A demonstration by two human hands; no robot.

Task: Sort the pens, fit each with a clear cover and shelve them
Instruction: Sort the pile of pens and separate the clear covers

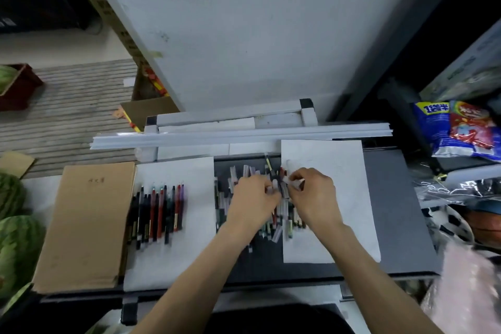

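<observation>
Your two hands are close together, over the pile (273, 222) of pens and clear covers in the middle of the dark table (393, 211). Your left hand (253, 199) has its fingers curled. It looks like it grips a dark pen (271, 172) that points to the far side, but the picture is blurry there, so I am not sure. Your right hand (311, 192) pinches a clear cover (288, 180) with its thumb and fingers, just beside that pen.

The pile lies between two white sheets. On the left sheet (189, 252) a row of pens (158, 211) lies side by side, some black and some red, with their tips pointing far. The right sheet (339, 171) is under your right hand, and the edge of the pile spills onto it.

A flat brown cardboard pack (86, 225) lies to the left of the left sheet. Long white strips (238, 135) lie across the far side of the table. A blue and red snack bag (461, 130) sits on the far right. Green watermelons (16, 241) are on the near left.
</observation>
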